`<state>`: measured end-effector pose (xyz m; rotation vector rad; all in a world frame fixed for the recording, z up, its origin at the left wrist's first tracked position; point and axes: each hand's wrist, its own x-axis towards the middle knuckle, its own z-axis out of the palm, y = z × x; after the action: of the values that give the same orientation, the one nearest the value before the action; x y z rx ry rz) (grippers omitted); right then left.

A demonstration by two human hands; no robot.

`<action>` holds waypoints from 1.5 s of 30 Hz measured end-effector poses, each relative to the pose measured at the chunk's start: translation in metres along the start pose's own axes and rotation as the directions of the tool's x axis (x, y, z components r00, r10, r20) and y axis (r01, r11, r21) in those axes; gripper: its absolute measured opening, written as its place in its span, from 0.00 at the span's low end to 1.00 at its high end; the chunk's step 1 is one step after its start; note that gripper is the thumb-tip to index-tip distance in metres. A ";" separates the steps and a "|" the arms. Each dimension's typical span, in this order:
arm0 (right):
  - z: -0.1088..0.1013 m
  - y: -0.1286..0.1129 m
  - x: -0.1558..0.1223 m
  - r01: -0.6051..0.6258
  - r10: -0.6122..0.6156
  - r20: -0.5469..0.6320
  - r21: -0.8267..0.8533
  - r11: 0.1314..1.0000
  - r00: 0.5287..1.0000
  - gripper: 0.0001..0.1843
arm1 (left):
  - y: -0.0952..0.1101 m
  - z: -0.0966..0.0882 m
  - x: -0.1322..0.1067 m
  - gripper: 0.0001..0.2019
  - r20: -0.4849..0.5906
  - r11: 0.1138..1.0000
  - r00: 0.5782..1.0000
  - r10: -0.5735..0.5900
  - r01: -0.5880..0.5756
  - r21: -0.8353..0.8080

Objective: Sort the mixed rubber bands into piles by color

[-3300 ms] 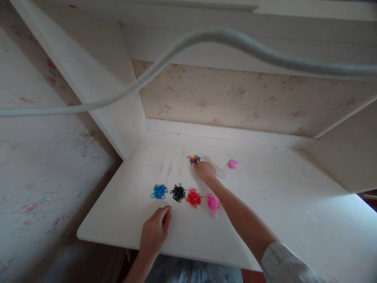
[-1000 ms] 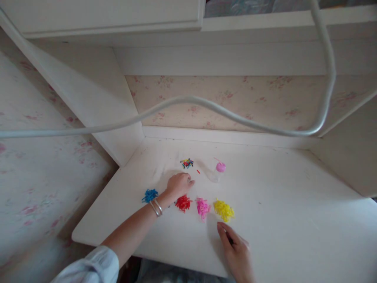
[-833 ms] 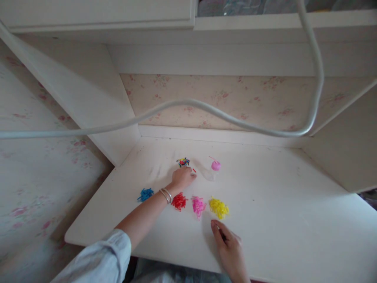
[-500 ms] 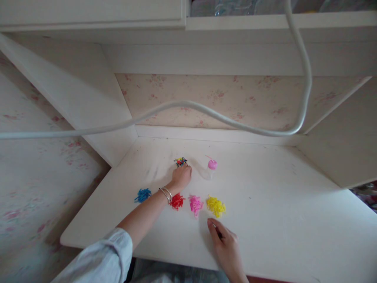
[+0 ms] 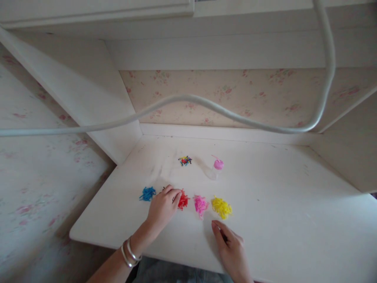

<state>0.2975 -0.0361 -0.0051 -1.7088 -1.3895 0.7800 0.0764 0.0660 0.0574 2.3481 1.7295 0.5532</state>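
My left hand [image 5: 164, 206] is pinched closed between the blue and red piles, with a thin dark loop, seemingly a black rubber band [image 5: 173, 200], at its fingertips. It partly covers a few black bands and the edge of the red rubber bands [image 5: 183, 199]. Left of it lie the blue rubber bands [image 5: 147, 193]. My right hand [image 5: 231, 245] rests low at the front, thumb and forefinger pressed together; whatever they hold is too small to name. Just beyond it are the yellow rubber bands [image 5: 222, 207] and the pink rubber bands [image 5: 200, 206]. Farther back sits a small mixed-colour pile [image 5: 185, 160].
A small clear bottle with a pink lid [image 5: 218, 164] stands right of the mixed pile on the white desk [image 5: 294, 204]. A thick white cable [image 5: 206, 105] crosses in front of the view. White panels and an overhead cabinet [image 5: 88, 13] enclose the desk.
My left hand has drawn back from the mixed pile toward me, to between the blue and red piles. My right hand keeps its place and pinch. The view has shifted slightly.
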 end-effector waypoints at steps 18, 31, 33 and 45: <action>0.002 0.002 0.000 -0.050 0.050 0.005 -0.011 0.999 0.999 0.24 | -0.017 0.003 -0.049 0.13 -0.084 0.995 0.993 -0.082 0.078 -0.060; 0.007 -0.094 0.077 0.219 -0.180 0.209 -0.183 0.958 0.961 0.19 | -0.102 0.009 -0.097 0.13 -0.253 0.959 0.928 -0.272 0.239 -0.153; 0.023 -0.111 0.109 0.251 -0.177 0.241 -0.322 0.913 0.954 0.16 | -0.103 0.010 -0.096 0.13 -0.267 0.955 0.920 -0.286 0.253 -0.152; 0.100 -0.113 0.205 0.114 0.069 0.219 -0.722 0.682 0.973 0.19 | -0.101 0.012 -0.103 0.11 -0.211 0.955 0.935 -0.284 0.256 -0.149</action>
<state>0.2004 0.1938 0.0452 -2.2409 -2.0772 0.4131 -0.0348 0.0013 -0.0092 1.9842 2.0132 0.8812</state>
